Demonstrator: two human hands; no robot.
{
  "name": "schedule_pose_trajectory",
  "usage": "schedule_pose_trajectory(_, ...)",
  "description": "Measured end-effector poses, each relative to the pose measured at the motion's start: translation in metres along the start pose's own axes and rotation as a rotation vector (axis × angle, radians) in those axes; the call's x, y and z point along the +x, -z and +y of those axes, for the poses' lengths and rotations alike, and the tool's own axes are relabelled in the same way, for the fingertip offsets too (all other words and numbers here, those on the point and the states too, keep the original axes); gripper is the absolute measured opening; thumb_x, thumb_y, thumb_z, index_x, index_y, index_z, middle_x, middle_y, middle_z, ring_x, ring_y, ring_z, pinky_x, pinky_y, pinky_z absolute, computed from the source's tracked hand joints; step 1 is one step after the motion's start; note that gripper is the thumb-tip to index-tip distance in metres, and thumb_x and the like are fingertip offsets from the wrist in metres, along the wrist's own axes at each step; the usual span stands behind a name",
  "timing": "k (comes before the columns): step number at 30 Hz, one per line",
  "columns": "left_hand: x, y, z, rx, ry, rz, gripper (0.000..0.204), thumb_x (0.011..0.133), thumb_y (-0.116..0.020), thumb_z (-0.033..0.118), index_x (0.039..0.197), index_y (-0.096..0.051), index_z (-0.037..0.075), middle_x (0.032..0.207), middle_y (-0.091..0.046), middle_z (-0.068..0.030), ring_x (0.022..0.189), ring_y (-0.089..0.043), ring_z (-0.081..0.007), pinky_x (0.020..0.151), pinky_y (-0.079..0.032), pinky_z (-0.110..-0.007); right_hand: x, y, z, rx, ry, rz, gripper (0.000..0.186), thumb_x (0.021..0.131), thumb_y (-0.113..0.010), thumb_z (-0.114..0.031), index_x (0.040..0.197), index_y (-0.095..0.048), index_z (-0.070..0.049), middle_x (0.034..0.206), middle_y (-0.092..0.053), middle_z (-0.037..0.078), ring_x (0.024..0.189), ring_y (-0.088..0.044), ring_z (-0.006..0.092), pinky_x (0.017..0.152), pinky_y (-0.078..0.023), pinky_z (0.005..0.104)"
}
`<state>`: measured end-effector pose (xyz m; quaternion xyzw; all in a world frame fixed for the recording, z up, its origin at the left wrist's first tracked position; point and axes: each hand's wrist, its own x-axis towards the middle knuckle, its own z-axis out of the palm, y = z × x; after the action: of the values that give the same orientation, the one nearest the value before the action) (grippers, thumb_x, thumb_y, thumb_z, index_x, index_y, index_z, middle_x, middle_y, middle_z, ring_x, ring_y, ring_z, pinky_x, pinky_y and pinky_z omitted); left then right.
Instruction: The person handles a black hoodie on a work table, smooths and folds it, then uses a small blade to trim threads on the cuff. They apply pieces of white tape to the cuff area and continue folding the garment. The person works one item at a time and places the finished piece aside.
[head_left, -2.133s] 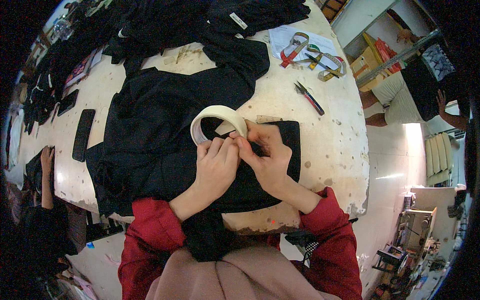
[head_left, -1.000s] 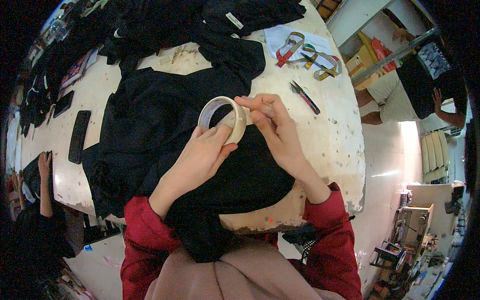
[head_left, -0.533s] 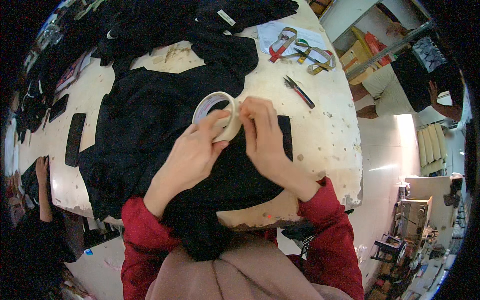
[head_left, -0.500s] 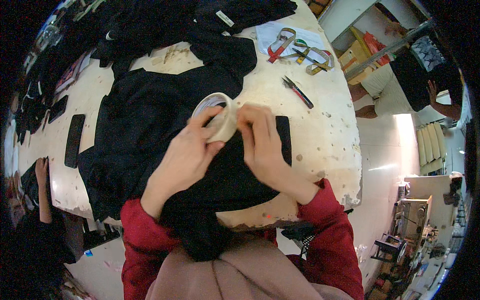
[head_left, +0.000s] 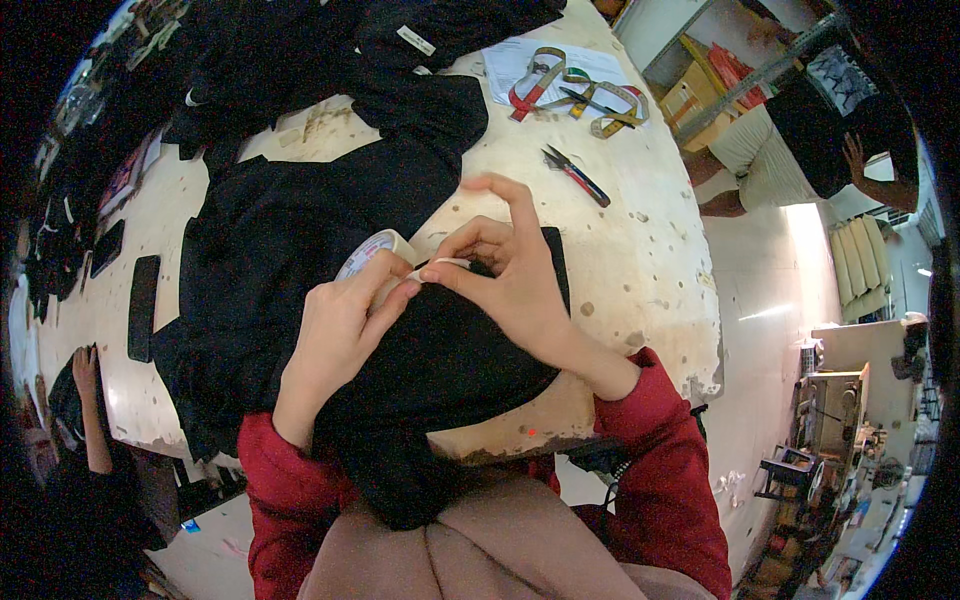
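We have the left hand (head_left: 340, 310) closed round the tape roll (head_left: 366, 252) in the middle of the frame, fingers covering its lower part. The right hand (head_left: 512, 275) pinches a pale tape strip (head_left: 455, 263) between thumb and a bent finger, index finger raised clear; the two thumbs are close together. Both hands are over the black garment (head_left: 270, 250), which takes up much of the table (head_left: 640, 290) under them and hides its surface there.

Around: we see snips (head_left: 577, 177) right of upper centre, apart from the hands. Above them, a looped measuring tape (head_left: 535, 90) and a dark pen-like item (head_left: 597, 106) are on printed paper (head_left: 505, 68). Left side: a black phone (head_left: 144, 308), a smaller dark device (head_left: 107, 248). Upper left: a heap of black clothes (head_left: 270, 70). Lower left: a co-worker's hand (head_left: 85, 372) at the table edge; another person (head_left: 800, 150) at upper right.

Writing: we note a white label (head_left: 415, 40) at top centre and coloured print inside the roll; both too small to read. The paper's lines are illegible too.
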<state>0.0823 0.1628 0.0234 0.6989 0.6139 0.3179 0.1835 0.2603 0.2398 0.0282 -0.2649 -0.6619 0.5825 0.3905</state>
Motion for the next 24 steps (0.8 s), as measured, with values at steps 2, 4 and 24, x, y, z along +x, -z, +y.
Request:
schedule_pose_trajectory(2,0.0,-0.003,-0.001,0.079,-0.058,0.033,0.012,0.087,-0.061,0.02,0.094,-0.056,0.012,0.077,-0.063,-0.0123,0.061,-0.062,-0.0292,0.052,-0.046,-0.038,0.002,0.007,0.0,-0.068,-0.068,-0.052,0.027,0.081,-0.07,-0.001,0.106,-0.061,0.002,0.088,-0.065,0.007,0.084,-0.063,0.0115,0.078,-0.05,0.0241)
schedule_pose_trajectory(4,-0.001,-0.008,-0.003,0.206,-0.219,0.133,0.011,0.084,-0.062,0.019,0.089,-0.057,0.012,0.077,-0.063,-0.0088,0.059,-0.062,-0.0253,0.051,-0.045,-0.035,0.005,0.011,-0.001,-0.075,-0.104,-0.076,0.019,0.08,-0.07,-0.002,0.098,-0.065,0.002,0.09,-0.066,0.007,0.084,-0.063,0.011,0.078,-0.05,0.0244)
schedule_pose_trajectory(24,0.094,-0.063,-0.025,0.598,-0.586,0.218,0.045,0.08,-0.057,0.011,0.124,-0.054,0.02,0.105,-0.054,-0.0082,0.097,-0.052,-0.0274,0.089,-0.042,-0.04,0.002,0.095,0.066,-0.486,-0.033,0.023,0.007,0.083,-0.066,-0.005,0.089,-0.065,-0.002,0.1,-0.066,0.007,0.098,-0.059,0.0141,0.088,-0.045,0.0288)
